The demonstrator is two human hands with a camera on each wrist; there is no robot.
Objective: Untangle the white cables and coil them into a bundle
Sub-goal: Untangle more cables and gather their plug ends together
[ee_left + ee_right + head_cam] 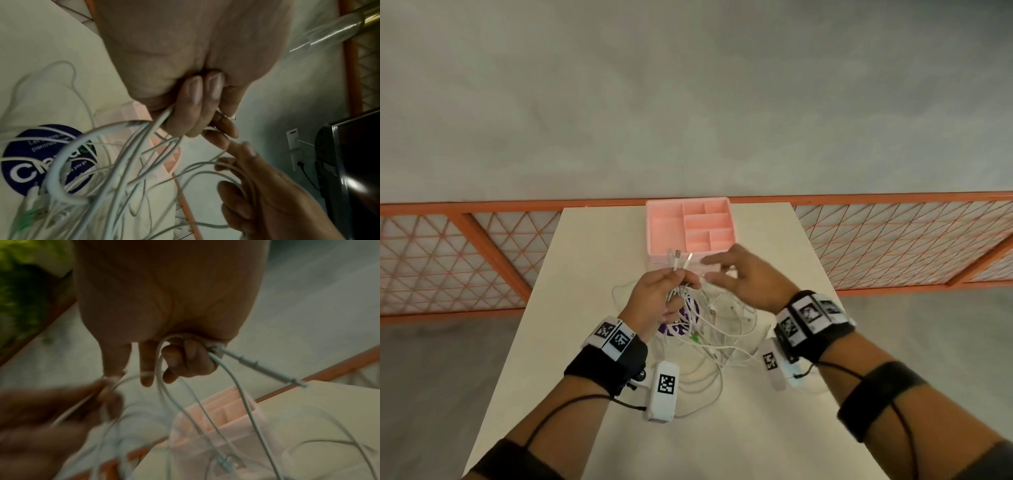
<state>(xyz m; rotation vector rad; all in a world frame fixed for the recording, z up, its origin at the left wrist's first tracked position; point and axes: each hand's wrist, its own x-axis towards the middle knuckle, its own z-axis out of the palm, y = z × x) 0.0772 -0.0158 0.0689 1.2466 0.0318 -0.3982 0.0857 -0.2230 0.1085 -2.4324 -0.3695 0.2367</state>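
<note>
A tangle of white cables (717, 329) lies on the cream table (592, 274), partly lifted. My left hand (654, 291) grips a bunch of strands, and two plug ends (683, 260) stick up above its fingers. In the left wrist view the left hand (191, 113) has its fingers curled tight round the cables (131, 146). My right hand (743, 277) is just right of it, index and middle fingers stretched toward the plugs. In the right wrist view the right hand (176, 360) has its last two fingers hooked round cable loops (236, 382).
A pink divided tray (664, 226) stands at the table's far edge, right behind the hands. A round purple sticker (690, 313) and a green connector (694, 338) lie under the tangle. An orange mesh railing (482, 246) runs behind the table. A dark monitor (353, 162) is off to the side.
</note>
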